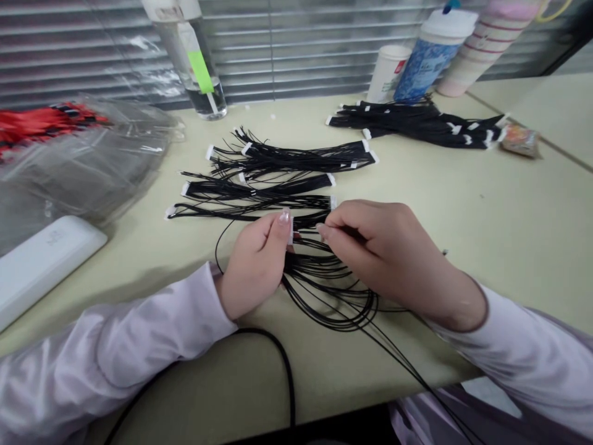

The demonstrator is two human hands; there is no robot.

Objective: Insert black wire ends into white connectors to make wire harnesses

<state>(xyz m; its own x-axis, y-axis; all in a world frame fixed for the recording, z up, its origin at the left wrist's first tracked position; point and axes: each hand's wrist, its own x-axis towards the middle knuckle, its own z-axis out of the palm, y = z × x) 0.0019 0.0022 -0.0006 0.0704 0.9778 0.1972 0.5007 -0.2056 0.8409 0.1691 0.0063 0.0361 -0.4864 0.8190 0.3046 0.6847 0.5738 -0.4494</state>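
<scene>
Black wires [319, 266] loop just below the right hand [389, 253], whose fingertips pinch one; beside it, the left hand [257, 256] grasps a white connector [291, 232].

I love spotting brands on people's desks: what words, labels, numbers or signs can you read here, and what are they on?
No text can be read clearly.
Long white case: faint gray marks, blurred.
White cup: red emblem and tiny print, too small.
Blue cup: pale marks, blurred.
Pink cup: small dark mark, too small.
Small packet: colorful print, blurred.
Clear bottle: marks near the top, blurred.
</scene>
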